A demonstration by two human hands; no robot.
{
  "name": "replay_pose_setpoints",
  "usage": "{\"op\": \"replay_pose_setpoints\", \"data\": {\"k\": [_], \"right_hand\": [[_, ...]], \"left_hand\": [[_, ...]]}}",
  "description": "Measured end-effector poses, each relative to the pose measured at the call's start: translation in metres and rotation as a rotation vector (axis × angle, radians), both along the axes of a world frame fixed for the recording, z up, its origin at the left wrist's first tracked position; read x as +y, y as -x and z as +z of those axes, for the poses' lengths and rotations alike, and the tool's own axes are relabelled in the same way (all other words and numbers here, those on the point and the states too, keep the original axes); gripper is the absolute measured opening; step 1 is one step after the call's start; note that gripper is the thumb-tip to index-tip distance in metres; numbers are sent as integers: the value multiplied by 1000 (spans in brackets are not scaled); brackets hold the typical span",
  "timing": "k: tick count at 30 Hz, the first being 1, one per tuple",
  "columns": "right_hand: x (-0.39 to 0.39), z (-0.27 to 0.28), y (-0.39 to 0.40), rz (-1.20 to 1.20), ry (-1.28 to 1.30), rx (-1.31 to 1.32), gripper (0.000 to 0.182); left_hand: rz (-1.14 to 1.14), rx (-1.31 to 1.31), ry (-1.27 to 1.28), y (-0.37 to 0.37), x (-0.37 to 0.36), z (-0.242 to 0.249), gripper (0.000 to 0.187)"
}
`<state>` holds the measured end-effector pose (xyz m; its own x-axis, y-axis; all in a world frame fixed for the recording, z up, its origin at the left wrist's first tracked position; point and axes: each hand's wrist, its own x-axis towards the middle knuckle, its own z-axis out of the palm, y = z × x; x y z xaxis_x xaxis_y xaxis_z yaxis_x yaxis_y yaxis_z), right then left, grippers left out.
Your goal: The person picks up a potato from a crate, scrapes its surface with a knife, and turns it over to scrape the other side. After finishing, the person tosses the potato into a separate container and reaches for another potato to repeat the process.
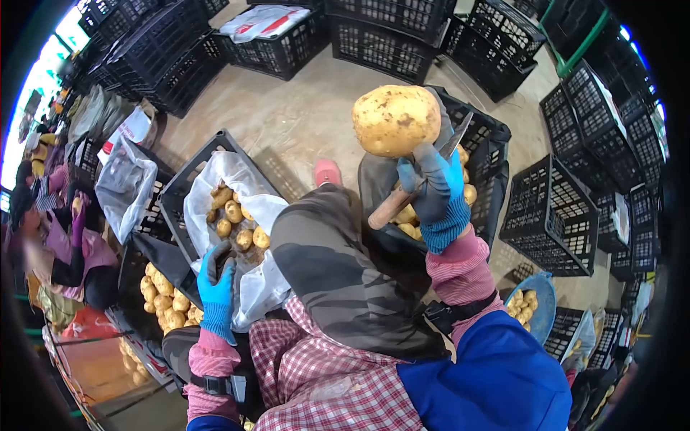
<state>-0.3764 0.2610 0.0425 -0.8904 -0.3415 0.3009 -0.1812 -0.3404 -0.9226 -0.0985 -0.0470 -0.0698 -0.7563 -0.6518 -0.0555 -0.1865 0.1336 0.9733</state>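
My right hand (435,183), in a blue and grey glove, is raised above the crate on the right. It grips a large potato (397,120) with brown spots on its skin, along with a knife. The knife's wooden handle (388,208) sticks out toward my lap, and its blade (460,136) points up and away past the fingers. My left hand (217,280), gloved the same way, holds nothing. Its fingers are apart at the near edge of a plastic-lined crate (172,205), beside the potatoes (233,212) in it.
More potatoes (169,298) fill a container at my left. A blue basin (544,309) of potatoes stands at right. Black crates (553,215) are stacked around the floor. A person (86,237) sits at far left, and a pink shoe (327,172) shows ahead.
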Motion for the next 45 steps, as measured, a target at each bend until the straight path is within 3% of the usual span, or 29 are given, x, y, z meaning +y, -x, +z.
{"op": "replay_pose_setpoints", "data": {"k": [4, 5, 7, 11, 13, 14, 17, 18, 19, 20, 22, 23, 24, 27, 28, 29, 31, 32, 33, 34, 36, 39, 40, 42, 43, 44, 45], "right_hand": [[21, -3, -5, 49, 153, -311, 69], [21, 1, -9, 17, 169, -310, 65], [23, 2, -15, 26, 212, -296, 64], [27, 8, -43, 116, 138, -271, 76], [33, -2, -61, 144, 110, -328, 74], [37, -11, -66, 174, 125, -371, 71], [51, -48, -69, 225, 201, -539, 58], [62, -66, -66, 172, 194, -580, 55], [75, -88, -61, 126, 181, -623, 51], [93, -116, -53, 35, 184, -689, 47], [133, -153, -49, -212, 68, -688, 42], [180, -195, -52, -175, -453, -190, 44], [185, -174, -49, -241, -328, -740, 45], [217, -184, -19, -322, -241, -897, 42], [212, -162, -13, -113, -284, -554, 40], [176, -121, 1, -152, -339, -409, 36], [117, -50, 15, -80, -773, 179, 46], [86, -20, 43, 361, -309, -144, 45], [47, 3, 40, 326, -145, -242, 46], [7, 27, 37, 290, 24, -327, 46], [-79, 44, -22, -39, -125, -272, 49], [-155, 31, -48, 364, -89, -598, 52], [-171, 25, -53, 491, -73, -704, 52], [-182, 7, -60, 663, -173, -718, 56], [-184, 2, -63, 681, -226, -674, 55], [-186, -4, -71, 654, -278, -581, 54], [-185, -7, -78, 638, -332, -515, 53]], "left_hand": [[10, -50, 60, 4, 4, 6, 37], [-7, 10, 201, 7, 9, 13, 37], [-39, 131, 483, 34, 44, 68, 38], [-340, 435, 712, 101, 131, 164, 51], [-508, 290, 930, 122, 160, 173, 58], [-539, 339, 763, 130, 173, 157, 53], [-684, 317, 660, 120, 155, 142, 43], [-531, 308, 516, 106, 153, 142, 33], [-463, 289, 677, 98, 135, 146, 29], [-339, 264, 646, 88, 105, 123, 28], [-120, 198, 201, 67, 53, 101, 24], [-8, 84, 229, 54, 23, 90, 24], [41, 53, 227, 40, -12, 68, 23], [122, -98, 432, -4, -100, -10, 20], [160, -162, 366, -6, -108, -27, 20], [157, -241, 279, -4, -114, -43, 22], [35, -385, 253, 8, -123, -88, 25], [-47, -421, 223, 18, -121, -103, 34], [-76, -539, 301, 27, -133, -152, 40], [-113, -715, 362, 41, -133, -172, 47], [-203, -1064, 497, 66, -127, -200, 64], [-100, -1077, 481, 74, -121, -252, 64], [-70, -1040, 363, 76, -129, -273, 78], [41, -740, 180, 71, -150, -316, 73], [91, -588, 97, 76, -150, -289, 71], [319, -308, -674, 82, -140, -257, 72], [262, -140, -749, 90, -131, -217, 69]]}}
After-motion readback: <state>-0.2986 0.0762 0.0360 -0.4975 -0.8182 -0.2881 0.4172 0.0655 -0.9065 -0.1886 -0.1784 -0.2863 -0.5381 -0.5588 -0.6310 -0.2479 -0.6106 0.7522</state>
